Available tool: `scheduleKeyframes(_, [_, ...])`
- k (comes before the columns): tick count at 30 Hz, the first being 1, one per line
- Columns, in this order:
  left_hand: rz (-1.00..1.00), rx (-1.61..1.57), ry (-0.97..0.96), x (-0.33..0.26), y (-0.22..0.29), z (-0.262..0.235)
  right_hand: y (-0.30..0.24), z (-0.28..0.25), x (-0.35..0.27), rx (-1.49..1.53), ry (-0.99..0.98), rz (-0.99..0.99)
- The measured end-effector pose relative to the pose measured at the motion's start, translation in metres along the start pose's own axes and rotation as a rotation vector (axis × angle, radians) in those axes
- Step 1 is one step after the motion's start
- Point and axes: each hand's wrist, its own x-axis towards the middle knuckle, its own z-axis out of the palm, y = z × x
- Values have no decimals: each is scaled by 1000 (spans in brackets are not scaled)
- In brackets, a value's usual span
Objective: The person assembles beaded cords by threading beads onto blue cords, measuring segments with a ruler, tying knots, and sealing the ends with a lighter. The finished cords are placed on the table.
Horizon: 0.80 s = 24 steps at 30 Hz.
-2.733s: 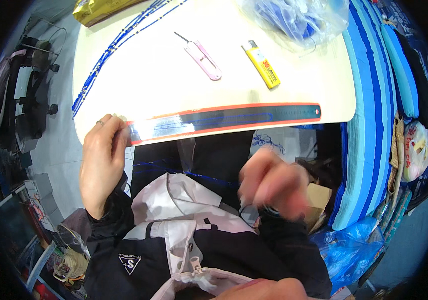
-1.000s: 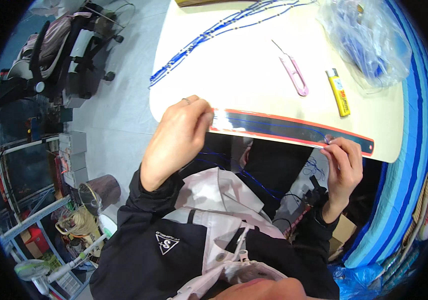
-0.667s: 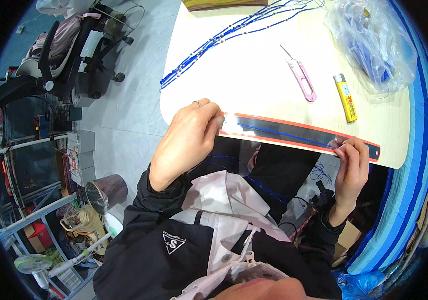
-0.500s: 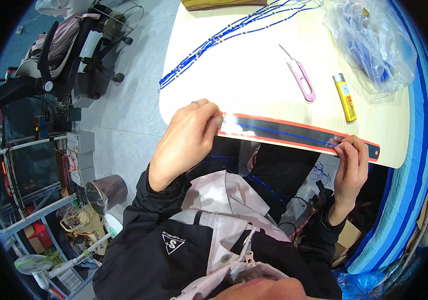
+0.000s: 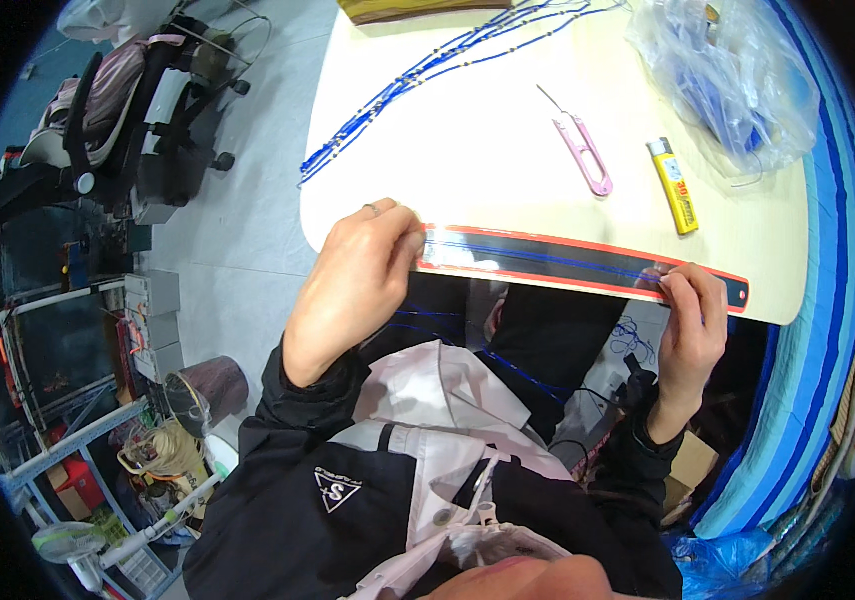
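Observation:
A dark ruler-like strip (image 5: 508, 264) with an orange-red border lies along the table's near edge. Thin blue cord (image 5: 573, 267) is stretched lengthwise over it. At the strip's left end my left hand (image 5: 353, 272) is closed in a pinch, with the cord running into its fingers; the fingertips are partly hidden. Close to the right end, my right hand (image 5: 696, 325) pinches the cord against the strip, thumb and forefinger together. More blue cord (image 5: 523, 370) hangs below the table edge, across my lap.
Blue beaded cords (image 5: 388, 100) lie at the table's far left. Beyond the strip are pink thread snips (image 5: 588, 160), a yellow lighter (image 5: 676, 190) and a clear plastic bag (image 5: 728, 80) with blue contents. A wheeled chair (image 5: 98, 130) and a bin (image 5: 208, 388) stand on the left.
The whole view has shifted slightly, so the table and its things appear a little further left. Both hands keep their pinch at the strip's two ends.

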Motion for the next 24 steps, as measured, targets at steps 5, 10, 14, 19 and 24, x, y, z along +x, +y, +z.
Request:
scheduleKeyframes(5, [-10, -10, 7, 0, -1, 3, 2, -7, -1, 39, 0, -16])
scheduleKeyframes(10, [-15, -57, 24, 0, 0, 5, 6, -12, -3, 97, 29, -6])
scheduleKeyframes(14, [-48, -80, 20, 1, -1, 6, 7, -12, -6, 65, 81, 57])
scheduleKeyframes(19, [-64, -70, 11, 0, -2, 6, 6, -8, -11, 71, 189, 155])
scheduleKeyframes(24, [0, -42, 21, -1, 1, 4, -17, -4, -10, 146, 271, 274])
